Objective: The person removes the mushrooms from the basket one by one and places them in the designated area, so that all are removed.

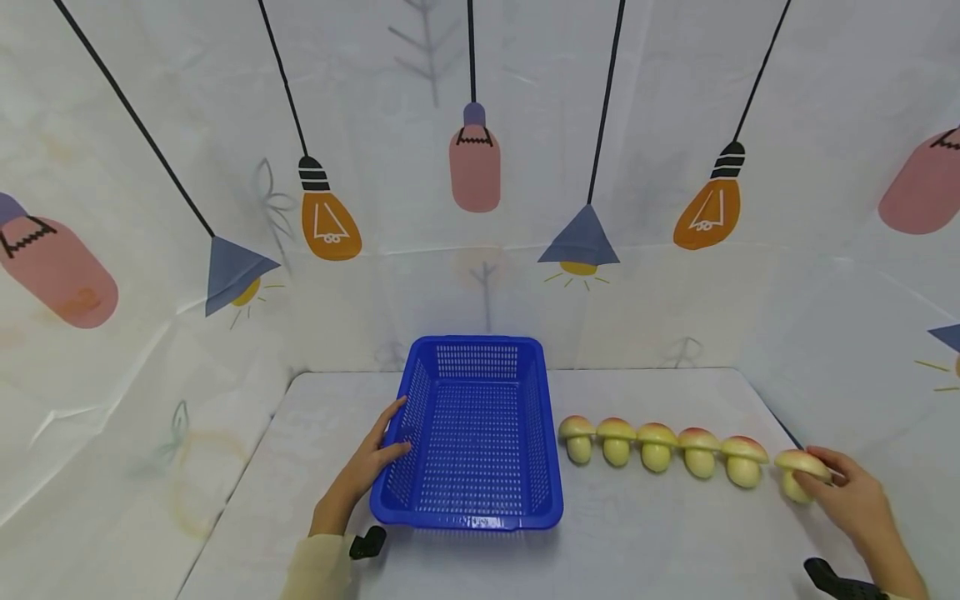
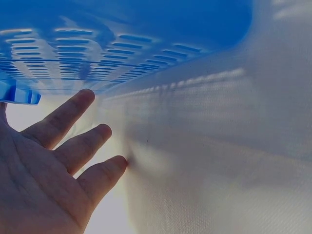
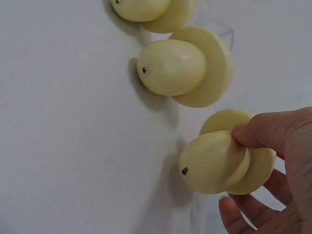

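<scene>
A blue plastic basket (image 1: 468,450) with slotted walls stands at the middle of the table, with nothing in it. My left hand (image 1: 367,467) holds its left rim, thumb and a fingertip over the edge. In the left wrist view, three spread fingers (image 2: 83,148) of that hand reach below the basket's slotted side (image 2: 131,51). At the right end of a row, my right hand (image 1: 847,496) pinches a toy mushroom (image 1: 798,471) by thumb and fingers. The right wrist view shows this mushroom's pale rounded stem (image 3: 212,163) toward the camera, the thumb on it.
Several more yellow-green mushrooms with reddish cap tops, one of them a mushroom (image 1: 697,454) near the row's middle, line the white table (image 1: 630,533) right of the basket. A white sheet (image 1: 420,283) printed with lamps hangs behind and at both sides.
</scene>
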Tool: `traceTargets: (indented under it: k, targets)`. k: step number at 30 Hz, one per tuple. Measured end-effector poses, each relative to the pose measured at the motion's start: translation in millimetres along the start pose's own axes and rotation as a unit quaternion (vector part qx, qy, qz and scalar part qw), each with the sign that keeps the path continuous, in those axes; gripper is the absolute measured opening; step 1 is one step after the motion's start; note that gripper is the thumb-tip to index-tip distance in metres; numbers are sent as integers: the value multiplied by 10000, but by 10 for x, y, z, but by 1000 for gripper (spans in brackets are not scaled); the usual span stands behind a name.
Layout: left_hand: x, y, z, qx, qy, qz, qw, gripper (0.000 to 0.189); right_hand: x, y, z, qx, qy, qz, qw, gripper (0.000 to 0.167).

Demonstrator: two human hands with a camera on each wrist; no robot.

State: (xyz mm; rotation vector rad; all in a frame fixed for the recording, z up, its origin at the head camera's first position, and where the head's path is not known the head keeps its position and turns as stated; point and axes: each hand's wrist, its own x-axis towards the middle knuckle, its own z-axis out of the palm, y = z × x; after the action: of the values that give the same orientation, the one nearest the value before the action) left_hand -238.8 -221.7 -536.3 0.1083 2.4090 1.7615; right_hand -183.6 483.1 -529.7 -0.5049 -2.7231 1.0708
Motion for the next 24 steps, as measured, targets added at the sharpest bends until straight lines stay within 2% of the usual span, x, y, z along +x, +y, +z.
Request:
traceTargets:
  k: [11, 19, 24]
  targets:
    - [-4, 10, 14, -24, 28, -42, 10000, 79, 43, -13, 77, -154, -94, -19, 9998, 61]
    - [-3, 3, 20, -69, 15, 38, 10000, 78, 89, -25, 109, -92, -161, 252, 9995, 63]
    - [0, -7, 17, -113, 0, 46, 9999, 78, 88, -34, 113, -85, -200, 258, 9994, 62]
